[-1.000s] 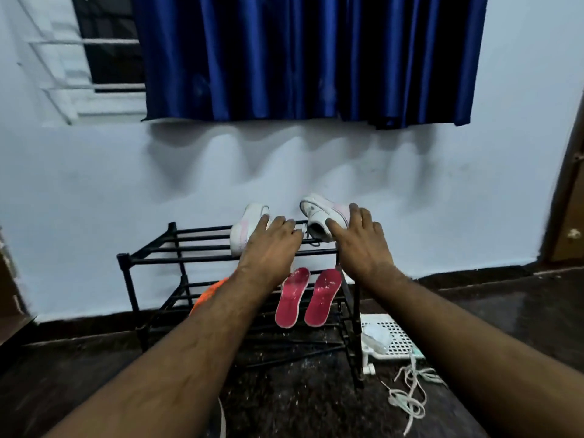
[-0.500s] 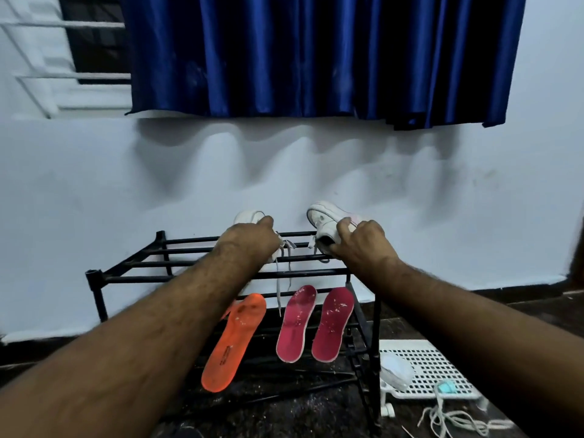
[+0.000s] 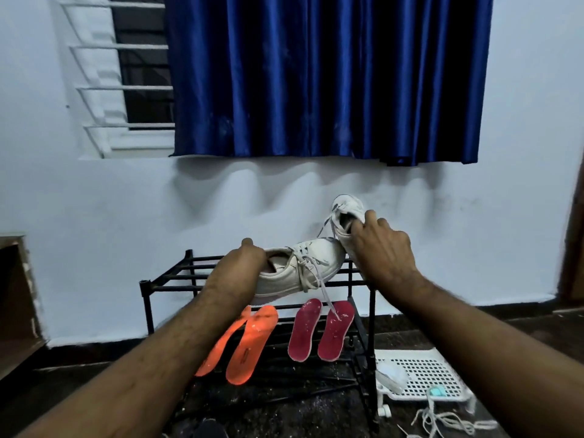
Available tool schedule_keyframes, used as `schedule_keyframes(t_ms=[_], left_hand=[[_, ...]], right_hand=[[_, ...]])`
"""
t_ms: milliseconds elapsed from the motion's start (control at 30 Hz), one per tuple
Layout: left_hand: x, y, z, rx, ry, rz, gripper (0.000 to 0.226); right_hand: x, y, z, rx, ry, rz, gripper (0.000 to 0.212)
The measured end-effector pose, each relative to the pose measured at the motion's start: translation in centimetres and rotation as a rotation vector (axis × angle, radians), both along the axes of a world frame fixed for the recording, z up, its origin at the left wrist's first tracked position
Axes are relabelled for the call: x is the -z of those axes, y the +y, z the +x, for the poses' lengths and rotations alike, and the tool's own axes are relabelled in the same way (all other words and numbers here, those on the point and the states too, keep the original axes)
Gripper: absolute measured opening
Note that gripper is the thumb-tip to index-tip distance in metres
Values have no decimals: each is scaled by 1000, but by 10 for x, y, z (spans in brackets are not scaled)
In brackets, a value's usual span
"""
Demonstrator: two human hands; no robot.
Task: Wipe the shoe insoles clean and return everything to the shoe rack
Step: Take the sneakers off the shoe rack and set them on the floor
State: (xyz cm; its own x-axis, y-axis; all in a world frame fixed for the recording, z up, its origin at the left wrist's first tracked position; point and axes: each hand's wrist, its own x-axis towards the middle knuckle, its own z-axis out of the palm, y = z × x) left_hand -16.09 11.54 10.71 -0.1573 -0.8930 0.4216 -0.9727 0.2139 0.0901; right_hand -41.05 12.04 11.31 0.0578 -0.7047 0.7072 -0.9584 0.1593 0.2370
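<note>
Left hand [image 3: 235,267] clamped on heel opening of white sneaker [image 3: 294,273]; sneaker held level above top bars of black shoe rack [image 3: 167,281], lace dangled down toward lower shelf. Right hand [image 3: 384,252] closed around collar of second white sneaker [image 3: 346,213], held toe-up, higher, near wall; toes of both sneakers seen touching. Two orange insoles [image 3: 243,346] propped on lower tier at left, two red insoles [image 3: 319,330] propped beside them at right. White perforated tray [image 3: 423,371] and loose white laces [image 3: 448,422] seen on floor right of rack.
</note>
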Motion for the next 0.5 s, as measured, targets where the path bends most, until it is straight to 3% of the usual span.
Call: schedule_keyframes(t_ms=[233,500], left_hand=[[32,102,5,30,159,36,28],[114,201,16,43,302,50,30]], right_hand=[[18,97,21,-147,-246,-43,23],[92,169,40,-180,-350,80,19]])
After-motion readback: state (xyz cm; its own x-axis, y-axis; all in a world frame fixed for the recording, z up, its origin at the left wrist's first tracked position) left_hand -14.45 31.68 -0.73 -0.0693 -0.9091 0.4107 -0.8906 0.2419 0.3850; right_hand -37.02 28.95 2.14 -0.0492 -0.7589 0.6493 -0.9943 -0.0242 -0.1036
